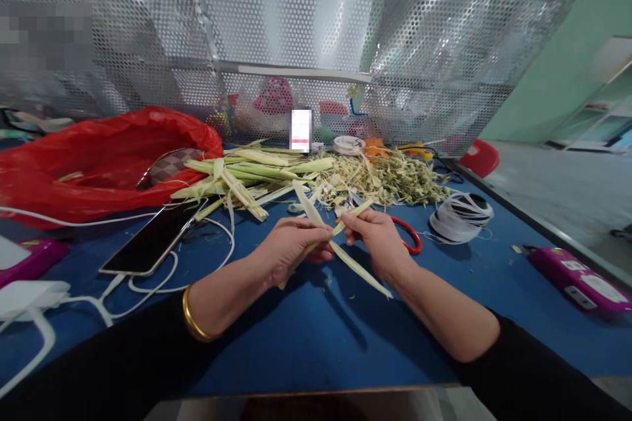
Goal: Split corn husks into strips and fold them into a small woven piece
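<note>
My left hand (291, 247) and my right hand (378, 237) meet above the blue table (316, 335), both closed on pale yellow-green leaf strips (340, 250) that cross between them. One strip juts up and back from my left hand, another slants down to the right below my right hand. A gold bangle (192, 319) circles my left wrist. Just behind my hands lies a pile of long green leaves (247, 174).
A red plastic bag (93, 161) lies at the back left. A phone (153, 240) on a white cable rests left of my hands. Leaf trimmings (395, 177), red-handled scissors (409, 233), a spool of white string (461, 217), a magenta object (580, 279) and a perforated metal screen (316, 33) surround them.
</note>
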A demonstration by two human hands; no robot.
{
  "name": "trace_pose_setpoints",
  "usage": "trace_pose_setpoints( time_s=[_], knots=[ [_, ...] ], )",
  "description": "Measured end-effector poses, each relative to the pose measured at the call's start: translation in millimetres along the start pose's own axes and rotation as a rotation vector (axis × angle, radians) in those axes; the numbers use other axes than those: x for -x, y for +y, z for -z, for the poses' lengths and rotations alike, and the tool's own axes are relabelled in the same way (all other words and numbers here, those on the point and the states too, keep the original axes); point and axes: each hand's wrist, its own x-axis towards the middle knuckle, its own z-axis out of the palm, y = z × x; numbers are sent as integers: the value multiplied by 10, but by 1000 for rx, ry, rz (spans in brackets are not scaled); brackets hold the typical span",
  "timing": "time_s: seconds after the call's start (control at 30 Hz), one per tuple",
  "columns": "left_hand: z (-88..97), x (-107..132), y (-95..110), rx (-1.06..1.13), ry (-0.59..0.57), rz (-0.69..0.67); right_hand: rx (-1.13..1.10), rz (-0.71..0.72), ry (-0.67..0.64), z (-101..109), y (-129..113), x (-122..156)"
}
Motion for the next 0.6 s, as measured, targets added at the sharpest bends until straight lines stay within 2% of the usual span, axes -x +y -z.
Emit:
trace_pose_setpoints(
  time_s=[0.07,0.13,0.17,0.23,0.27,0.3,0.33,0.4,0.43,0.5,0.6],
  knots=[
    [-2,9,16,20,17,23,56,3,-15,22,3,-29],
    [1,16,31,55,27,27,172,128,50,55,-37,-27],
    [4,17,36,75,28,19,259,255,126,72,-73,-8],
    [8,15,40,124,29,-12,489,608,291,91,-165,71],
    [10,12,39,151,29,-32,635,782,299,89,-210,124],
    [10,9,36,180,29,-52,785,941,229,78,-248,179],
    [8,6,30,209,25,-71,936,1080,84,58,-274,229],
    [1,4,14,255,-5,-111,1200,1213,-221,-2,-280,298],
    [-4,3,4,264,-24,-123,1300,1222,-336,-36,-262,312],
    [-15,3,-16,255,-43,-122,1431,1191,-484,-95,-198,305],
    [-26,-2,-44,220,-10,-94,1475,1186,-582,-129,-105,264]
  ],
)
